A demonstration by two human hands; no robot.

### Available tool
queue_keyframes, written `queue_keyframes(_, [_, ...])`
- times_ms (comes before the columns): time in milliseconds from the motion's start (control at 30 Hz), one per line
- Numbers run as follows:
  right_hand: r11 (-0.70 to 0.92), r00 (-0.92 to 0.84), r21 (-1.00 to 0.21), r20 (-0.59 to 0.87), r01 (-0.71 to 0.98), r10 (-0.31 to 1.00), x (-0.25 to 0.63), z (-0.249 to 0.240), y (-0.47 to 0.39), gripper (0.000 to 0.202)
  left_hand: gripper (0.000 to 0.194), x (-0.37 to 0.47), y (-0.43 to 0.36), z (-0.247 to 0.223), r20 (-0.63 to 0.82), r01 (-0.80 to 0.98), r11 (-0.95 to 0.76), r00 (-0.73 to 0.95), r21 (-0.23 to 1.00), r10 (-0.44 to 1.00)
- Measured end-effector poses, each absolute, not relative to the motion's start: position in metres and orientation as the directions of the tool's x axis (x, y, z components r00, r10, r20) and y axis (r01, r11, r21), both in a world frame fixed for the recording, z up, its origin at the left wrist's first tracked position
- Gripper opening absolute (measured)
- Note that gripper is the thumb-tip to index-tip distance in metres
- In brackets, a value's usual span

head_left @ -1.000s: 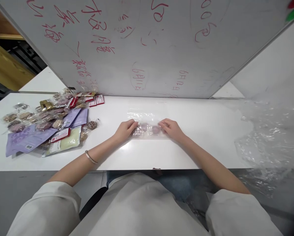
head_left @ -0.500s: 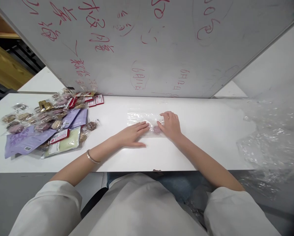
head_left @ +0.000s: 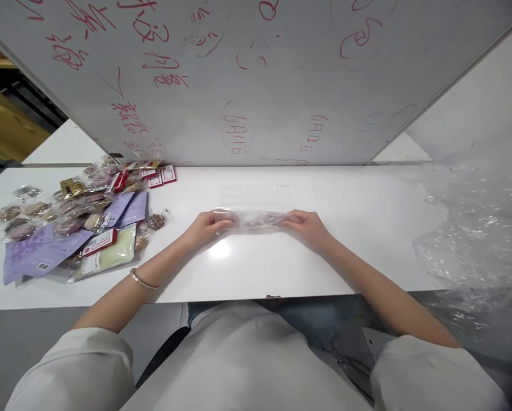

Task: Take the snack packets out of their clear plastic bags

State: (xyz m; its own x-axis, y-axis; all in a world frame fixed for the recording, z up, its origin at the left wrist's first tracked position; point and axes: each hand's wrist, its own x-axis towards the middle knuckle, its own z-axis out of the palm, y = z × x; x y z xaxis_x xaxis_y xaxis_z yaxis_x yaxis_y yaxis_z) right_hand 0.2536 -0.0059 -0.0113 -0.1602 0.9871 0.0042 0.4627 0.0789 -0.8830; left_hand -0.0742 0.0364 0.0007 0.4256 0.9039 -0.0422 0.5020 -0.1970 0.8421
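A clear plastic bag [head_left: 256, 220], partly folded over, stretches sideways between my hands just above the white table. Its left end is pinched in my left hand [head_left: 210, 224], thumb on the near side. At the other end my right hand [head_left: 305, 224] grips the plastic in the same way. Something pinkish shows dimly through the folded layers, too blurred to name. Beyond the fold, a flat see-through part of the plastic [head_left: 258, 196] extends toward the whiteboard.
To the left lies a heap of wrapped cookies [head_left: 69, 222], with purple pouches [head_left: 45, 251], a pale green packet [head_left: 110, 257] and red-and-white boxes [head_left: 99, 242]. A whiteboard [head_left: 273, 85] with red writing stands behind. Crumpled clear plastic [head_left: 465, 245] spreads over the right end.
Both hands have gone from lying over the plastic to gripping its two ends. The left hand has shifted left, and the plastic is now folded and drawn out between them.
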Motion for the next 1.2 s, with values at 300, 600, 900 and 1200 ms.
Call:
queue_keyframes(300, [0.144,0.053,-0.668,0.266,0.73,0.963,0.24,-0.016,0.014,0.035,0.038,-0.04,0.03,-0.008,0.295,0.785,-0.404,0.292,0.469,0.91])
queue_keyframes(600, [0.631,-0.568,-0.376,0.277,0.679,0.775,0.259,-0.019,-0.01,0.052,0.055,-0.084,0.034,0.0,0.109,0.555,-0.683,0.733,0.475,0.672])
queue_keyframes(900, [0.07,-0.136,-0.737,-0.03,0.672,0.99,0.25,-0.007,0.028,0.033,0.039,-0.068,0.043,-0.005,-0.01,0.575,-0.171,0.298,0.8,0.954])
queue_keyframes(1200, [0.639,-0.564,-0.148,0.35,0.755,0.748,0.235,-0.018,0.004,0.042,0.038,-0.066,0.021,-0.005,0.223,0.701,-0.631,0.591,0.334,0.775])
